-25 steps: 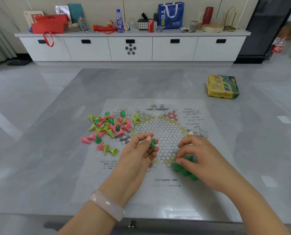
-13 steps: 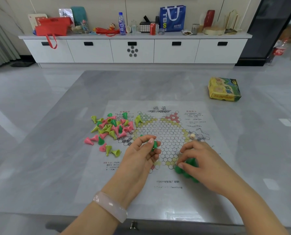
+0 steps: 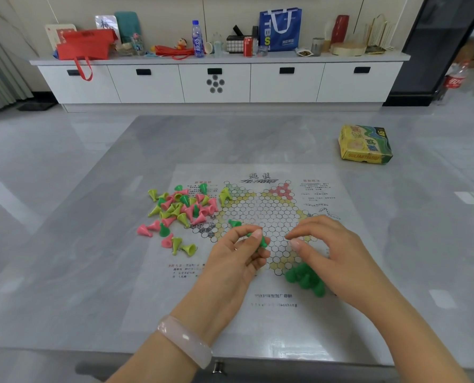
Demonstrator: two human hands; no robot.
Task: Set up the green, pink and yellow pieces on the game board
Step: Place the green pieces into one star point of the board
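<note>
The paper game board (image 3: 260, 211) lies flat on the grey table (image 3: 92, 244), and everything here is placed against it. Off its left edge sits a loose heap of green, pink and yellow pieces (image 3: 183, 205), small hollow cones, most tipped on their sides; one green cone (image 3: 233, 223) lies alone on the board's left part. At the board's near corner a cluster of green pieces (image 3: 303, 277) stands close together. The left hand (image 3: 236, 258) hovers over the board's near middle, fingers curled narrowly around a few green cones (image 3: 260, 240), with one pinched between thumb and forefinger. The right hand (image 3: 329, 252) hangs above the standing cluster, fingers bent and slightly apart, holding nothing that can be seen. These pieces look like light, stiff plastic, smooth enough to slip and easy to knock over, so each is probably best taken near its narrow tip and lowered wide end down. The thin sheet may shift if nudged.
</note>
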